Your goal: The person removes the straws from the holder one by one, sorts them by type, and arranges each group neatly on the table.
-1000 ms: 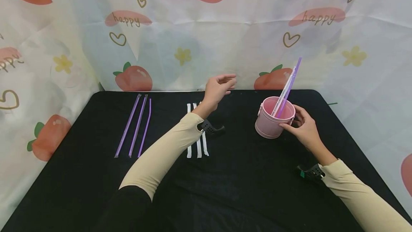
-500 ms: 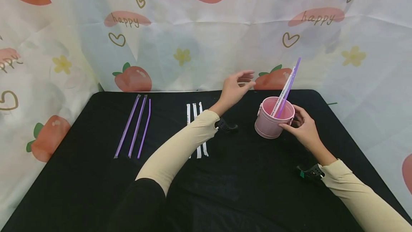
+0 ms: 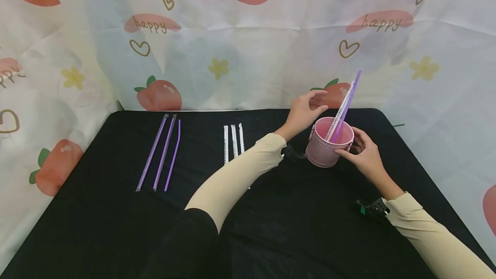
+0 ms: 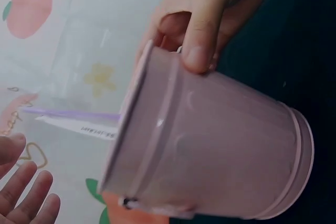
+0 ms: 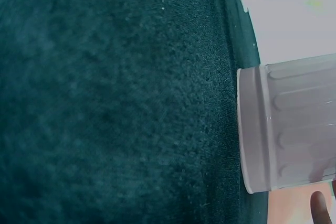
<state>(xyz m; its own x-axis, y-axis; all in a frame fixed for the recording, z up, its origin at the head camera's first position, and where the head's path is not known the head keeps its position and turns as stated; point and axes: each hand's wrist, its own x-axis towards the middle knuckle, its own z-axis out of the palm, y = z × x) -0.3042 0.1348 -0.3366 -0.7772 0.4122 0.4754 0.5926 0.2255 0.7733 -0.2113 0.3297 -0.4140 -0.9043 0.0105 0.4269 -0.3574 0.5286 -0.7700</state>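
Note:
A pink bucket (image 3: 321, 152) stands upright at the right of the table. My right hand (image 3: 367, 154) holds its right side near the rim, with the thumb at the front in the left wrist view. Leaning together out of the bucket are a purple straw (image 3: 354, 86) and a white paper-wrapped straw (image 3: 338, 117). My left hand (image 3: 304, 110), holding nothing, hovers just left of the rim with its fingers loosely spread. The left wrist view has the fingers (image 4: 32, 195) apart from both straws. In the right wrist view, the bucket (image 5: 299, 124) shows its lower part.
Three purple straws (image 3: 160, 154) lie side by side at the left of the black-covered table (image 3: 271, 236). Near the middle lie three white-wrapped straws (image 3: 234, 139), their lower parts mostly behind my left forearm. A fruit-printed cloth (image 3: 252, 55) hangs behind the table.
My left hand has moved right, from above the white-wrapped straws to beside the bucket's rim. The right hand, the bucket and the straws in it have stayed in place.

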